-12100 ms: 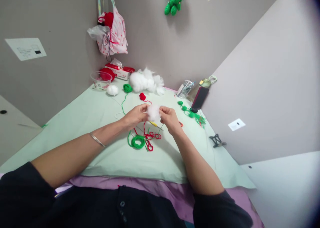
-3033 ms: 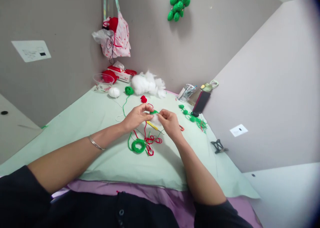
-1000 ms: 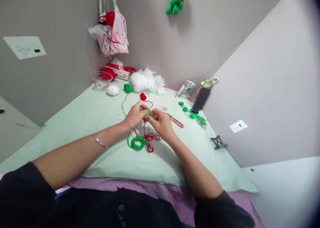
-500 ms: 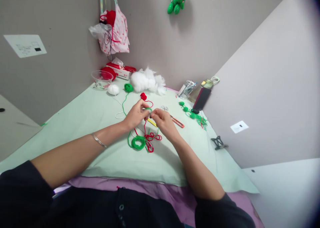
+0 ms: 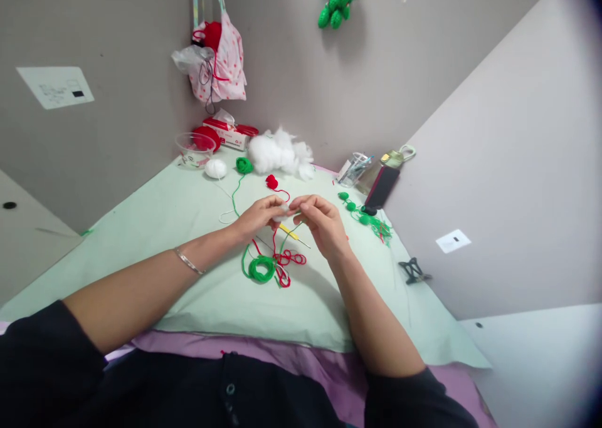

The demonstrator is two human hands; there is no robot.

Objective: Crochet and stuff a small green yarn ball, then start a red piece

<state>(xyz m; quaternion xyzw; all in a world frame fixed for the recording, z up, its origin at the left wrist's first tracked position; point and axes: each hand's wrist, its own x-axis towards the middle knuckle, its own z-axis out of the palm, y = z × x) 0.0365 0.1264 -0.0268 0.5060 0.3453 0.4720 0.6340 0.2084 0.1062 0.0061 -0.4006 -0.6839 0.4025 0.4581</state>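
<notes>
My left hand (image 5: 261, 220) pinches a small whitish piece (image 5: 282, 214) between thumb and fingers; its exact kind is hard to make out. Close beside it, my right hand (image 5: 323, 222) has its fingertips closed on a thin green yarn strand (image 5: 292, 232), which runs down to the pillow-like green surface. Under the hands lies a yellow-handled crochet hook (image 5: 288, 231) with a metal tip. Nearer to me are a coil of green yarn (image 5: 261, 269) and tangled red yarn loops (image 5: 292, 259).
Behind the hands sit a red yarn ball (image 5: 271, 182), a green yarn ball (image 5: 244, 165), a white yarn ball (image 5: 216, 168) and fluffy white stuffing (image 5: 277, 152). To the right are green knitted pieces (image 5: 364, 219), a phone (image 5: 382, 187) and a black clip (image 5: 414, 271).
My right hand has moved slightly right and turned, its fingers drawn out along the strand. The whitish piece now shows in my left hand, where green showed before. The hook is more exposed.
</notes>
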